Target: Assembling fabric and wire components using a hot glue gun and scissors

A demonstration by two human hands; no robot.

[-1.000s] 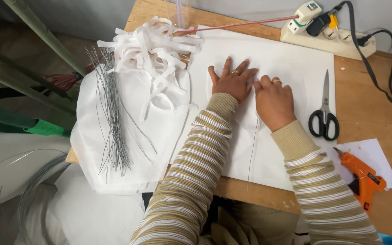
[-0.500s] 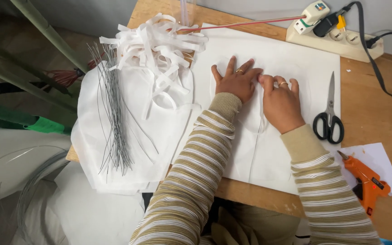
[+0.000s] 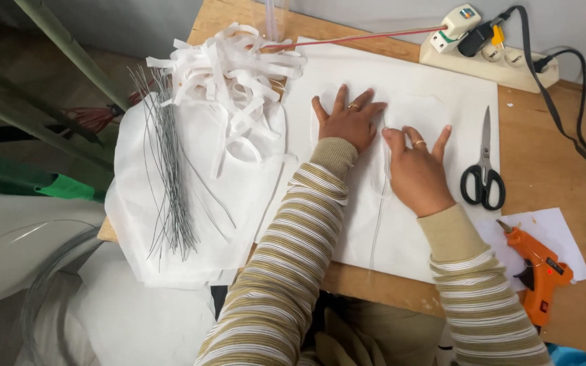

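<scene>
White fabric cutout [image 3: 412, 112], a rounded petal-like piece, lies flat on the big white sheet [image 3: 334, 217] that covers the middle of the tabletop [image 3: 557, 176], reaching toward its far edge. Both hands are pressed flat on top. Left hand [image 3: 350, 122] has its fingers spread wide, palm down, just left of the thin wire [image 3: 379, 210] that runs from between the hands toward the near edge. Right hand [image 3: 418, 169] is just beside it, fingers also splayed out flat, tips on the cutout. Nothing is gripped by either one, it's all open-palm pressing.

Looks to me like the smoothing/pressing-down step: the wire seems sandwiched under the fabric and the hands are flattening things around it. Can't tell if there's glue under there. Whatever comes next probably wants even pressure along the wire line so the fabric doesn't wrinkle or shift off it.

Other stuff around: black-handled scissors [image 3: 483, 176] just right of the right hand, orange glue gun [image 3: 540, 271] on a paper scrap [image 3: 571, 234] near the right front corner, power strip [image 3: 490, 51] along the far edge. A bundle of thin wires [image 3: 171, 196] and a heap of white fabric strips [image 3: 232, 74] sit on stacked white fabric [image 3: 137, 203] hanging off the left edge.
</scene>
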